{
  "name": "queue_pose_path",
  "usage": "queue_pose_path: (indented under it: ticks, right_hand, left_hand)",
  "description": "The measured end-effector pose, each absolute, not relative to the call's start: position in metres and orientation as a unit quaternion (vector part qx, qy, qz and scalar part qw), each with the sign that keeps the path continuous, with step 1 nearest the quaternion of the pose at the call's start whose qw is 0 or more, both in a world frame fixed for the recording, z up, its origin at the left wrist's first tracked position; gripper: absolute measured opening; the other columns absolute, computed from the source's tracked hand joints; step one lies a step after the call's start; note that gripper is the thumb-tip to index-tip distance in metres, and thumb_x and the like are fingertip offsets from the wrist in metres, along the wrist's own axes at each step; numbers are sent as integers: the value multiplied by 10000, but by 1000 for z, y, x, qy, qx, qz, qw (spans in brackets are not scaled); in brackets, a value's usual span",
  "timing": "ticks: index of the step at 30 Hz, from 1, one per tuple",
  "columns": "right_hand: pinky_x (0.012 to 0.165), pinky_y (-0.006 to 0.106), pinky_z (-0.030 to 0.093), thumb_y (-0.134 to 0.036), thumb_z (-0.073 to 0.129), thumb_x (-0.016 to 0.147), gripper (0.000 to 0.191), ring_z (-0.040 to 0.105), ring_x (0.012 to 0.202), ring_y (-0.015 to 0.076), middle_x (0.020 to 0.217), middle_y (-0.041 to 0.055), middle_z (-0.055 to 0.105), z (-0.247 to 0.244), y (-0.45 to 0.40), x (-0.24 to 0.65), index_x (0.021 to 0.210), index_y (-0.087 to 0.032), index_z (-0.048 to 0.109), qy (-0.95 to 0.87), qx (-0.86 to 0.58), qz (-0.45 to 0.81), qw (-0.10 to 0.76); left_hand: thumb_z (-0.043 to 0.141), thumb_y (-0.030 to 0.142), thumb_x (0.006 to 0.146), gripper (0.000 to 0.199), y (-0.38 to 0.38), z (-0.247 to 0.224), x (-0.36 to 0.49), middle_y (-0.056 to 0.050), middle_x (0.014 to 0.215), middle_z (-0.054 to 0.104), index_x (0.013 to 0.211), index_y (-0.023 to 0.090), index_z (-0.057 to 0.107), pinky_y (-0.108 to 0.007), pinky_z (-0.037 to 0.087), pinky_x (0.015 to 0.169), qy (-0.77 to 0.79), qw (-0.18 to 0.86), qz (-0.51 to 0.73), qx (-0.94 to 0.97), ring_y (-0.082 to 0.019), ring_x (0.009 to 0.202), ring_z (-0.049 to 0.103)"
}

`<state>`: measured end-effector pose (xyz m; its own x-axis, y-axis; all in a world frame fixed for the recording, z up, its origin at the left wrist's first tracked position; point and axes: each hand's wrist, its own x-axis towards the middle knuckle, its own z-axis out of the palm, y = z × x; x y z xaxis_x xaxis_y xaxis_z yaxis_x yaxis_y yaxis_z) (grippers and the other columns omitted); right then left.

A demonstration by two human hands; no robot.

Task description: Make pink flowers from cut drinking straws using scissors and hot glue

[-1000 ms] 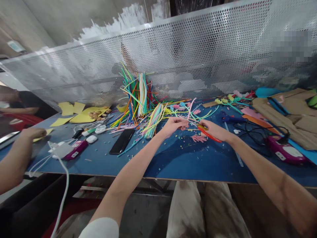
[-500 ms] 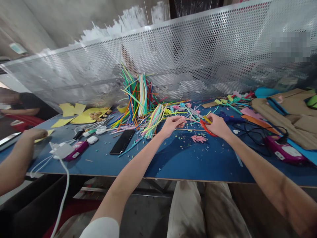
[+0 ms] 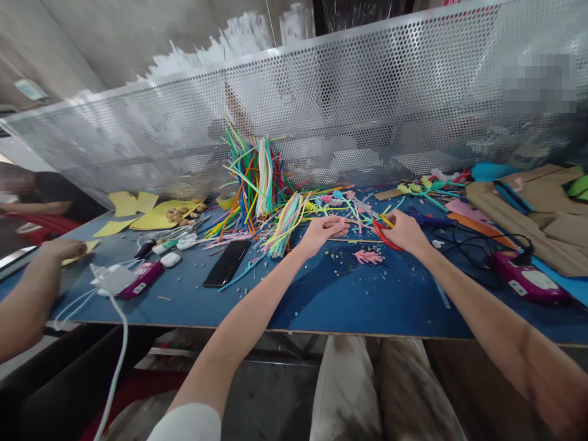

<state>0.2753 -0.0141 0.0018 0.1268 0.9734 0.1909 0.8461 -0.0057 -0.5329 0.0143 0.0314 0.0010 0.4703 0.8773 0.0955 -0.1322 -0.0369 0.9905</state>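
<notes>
Now the left hand (image 3: pixel 324 235) pinches what looks like a pink pipe cleaner (image 3: pixel 352 222) above the surface (image 3: pixel 349 300), probably light, bendy, best held near its end; the right hand (image 3: pixel 406 235) grips scissors (image 3: pixel 378 231) by the handles.

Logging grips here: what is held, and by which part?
Right hand holds a tool by its red and yellow handles; whether left hand holds anything can't be told.
</notes>
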Motion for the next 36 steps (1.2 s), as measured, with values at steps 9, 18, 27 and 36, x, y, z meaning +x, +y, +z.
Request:
queue_pose_path:
  ticks: [9,18,27,36]
  right_hand:
    - [814,389,419,-502,560,917,449,612,1081,377,1131,307,637,-3,-10,293,1089,-88,556,-658,-729,39,185]
    - [1024,423,389,-413,490,964,359,554,1152,328,1214,202,621,10,-19,277,1165,-148,623,-690,-659,-36,297]
    - [1126,443,414,-445,605,942,545,549,1267,265,1352,120,606,18,-45,231,1442,-244,518,-811,-371,-2,451]
    - [1082,498,449,-482,579,952,414,592,1212,270,1290,68,672,16,-44,233,1324,-312,639,-795,-422,11,436]
  left_hand:
    - [907,417,647,540,30,2,15,-104,971,775,1062,109,751,-308,571,834,339,599,417,593,-138,785,713]
    - [870,495,688,505,15,10,24,-123,1013,768,1011,126,747,-279,574,763,343,628,388,580,-159,826,722]
    - [903,405,666,379,-13,18,41,-41,1030,739,950,190,773,-207,496,711,290,721,401,485,-86,786,641]
    - [888,397,687,322,-17,20,43,-34,876,720,887,170,780,-223,428,654,286,712,401,501,-89,747,605]
